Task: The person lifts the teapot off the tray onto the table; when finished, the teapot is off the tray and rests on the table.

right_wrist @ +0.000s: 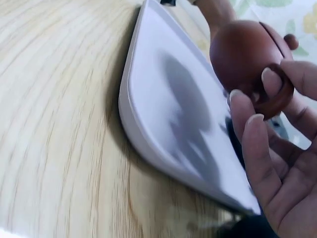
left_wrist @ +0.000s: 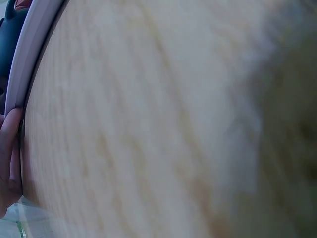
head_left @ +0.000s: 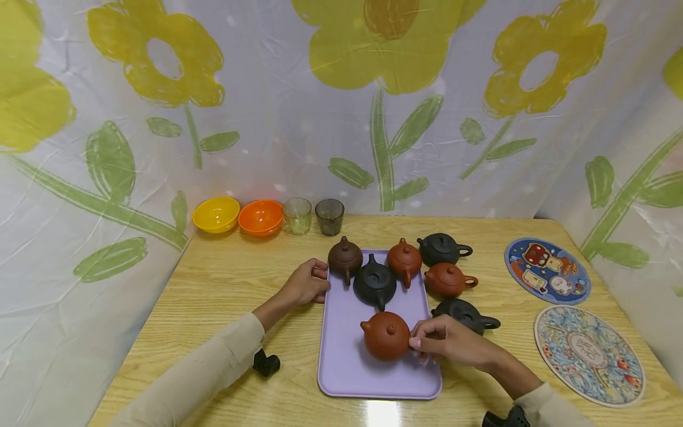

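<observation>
Over the front part of a lilac tray (head_left: 352, 356), my right hand (head_left: 445, 341) pinches a reddish-brown teapot (head_left: 386, 335) by its handle. The right wrist view shows fingers hooked through that handle (right_wrist: 277, 101), the teapot raised off the tray with its shadow below. My left hand (head_left: 308, 283) grips the tray's left rim by the fingertips; the left wrist view catches only part of these fingers (left_wrist: 11, 144). At the tray's back stand a dark brown teapot (head_left: 345, 261), a black teapot (head_left: 375, 286) and another reddish-brown teapot (head_left: 404, 261).
Right of the tray stand a black teapot (head_left: 440, 249), a reddish-brown one (head_left: 446, 280) and another black one (head_left: 460, 314), partly behind my right hand. Two round mats (head_left: 548, 271) lie farther right. Yellow and orange bowls (head_left: 261, 217) and two glass cups (head_left: 329, 217) line the back left.
</observation>
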`<state>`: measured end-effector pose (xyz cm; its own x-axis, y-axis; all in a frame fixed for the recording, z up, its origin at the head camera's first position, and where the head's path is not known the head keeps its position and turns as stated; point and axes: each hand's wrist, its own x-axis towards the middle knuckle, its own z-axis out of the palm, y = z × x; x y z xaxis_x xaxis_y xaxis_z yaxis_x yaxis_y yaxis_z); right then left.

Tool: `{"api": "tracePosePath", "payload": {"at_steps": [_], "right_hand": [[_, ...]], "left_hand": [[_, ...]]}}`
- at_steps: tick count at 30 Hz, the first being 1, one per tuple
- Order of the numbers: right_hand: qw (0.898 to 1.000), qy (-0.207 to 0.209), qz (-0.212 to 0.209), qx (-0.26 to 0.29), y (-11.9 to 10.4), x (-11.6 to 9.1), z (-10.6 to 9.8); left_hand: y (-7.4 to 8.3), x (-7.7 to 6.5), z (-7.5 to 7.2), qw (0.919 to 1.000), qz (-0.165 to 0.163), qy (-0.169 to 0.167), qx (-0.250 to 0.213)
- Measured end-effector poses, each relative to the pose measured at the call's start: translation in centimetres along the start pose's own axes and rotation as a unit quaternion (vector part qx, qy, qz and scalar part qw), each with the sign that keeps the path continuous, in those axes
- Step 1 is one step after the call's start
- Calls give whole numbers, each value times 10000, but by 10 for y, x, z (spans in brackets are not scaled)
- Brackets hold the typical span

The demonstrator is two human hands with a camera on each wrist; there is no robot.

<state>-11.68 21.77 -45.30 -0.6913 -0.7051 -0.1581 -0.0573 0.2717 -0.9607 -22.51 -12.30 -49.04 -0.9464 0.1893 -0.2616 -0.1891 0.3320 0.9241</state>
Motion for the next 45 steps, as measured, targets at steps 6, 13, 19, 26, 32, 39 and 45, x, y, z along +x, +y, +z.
{"api": "tracePosePath", "payload": {"at_steps": [6, 13, 19, 26, 32, 39, 45], "right_hand": [[9991, -276, 12, 315, 10, -13, -12], [9955, -653, -154, 664, 13, -27, -24], [9906, -1002, -232, 899, 20, -38, -32], [9857, -1299, -270, 1043, 29, -47, -41], [9845, -1460, -207, 949, 30, -56, -48], [9827, -1489, 280, 1066, 35, -72, -58], [9820, -1526, 39, 1112, 39, -83, -66]], "left_hand": [[0, 0, 0, 10000, -41, -15, 0], [0, 0, -1, 10000, -25, -52, -5], [1, 0, 0, 10000, -44, -56, -46], [1, -1, -1, 10000, -41, -19, 19], [3, -1, 0, 10000, -55, -25, 43], [3, -2, 0, 10000, -58, -36, 6], [1, -1, -1, 10000, -45, -42, 45]]}}
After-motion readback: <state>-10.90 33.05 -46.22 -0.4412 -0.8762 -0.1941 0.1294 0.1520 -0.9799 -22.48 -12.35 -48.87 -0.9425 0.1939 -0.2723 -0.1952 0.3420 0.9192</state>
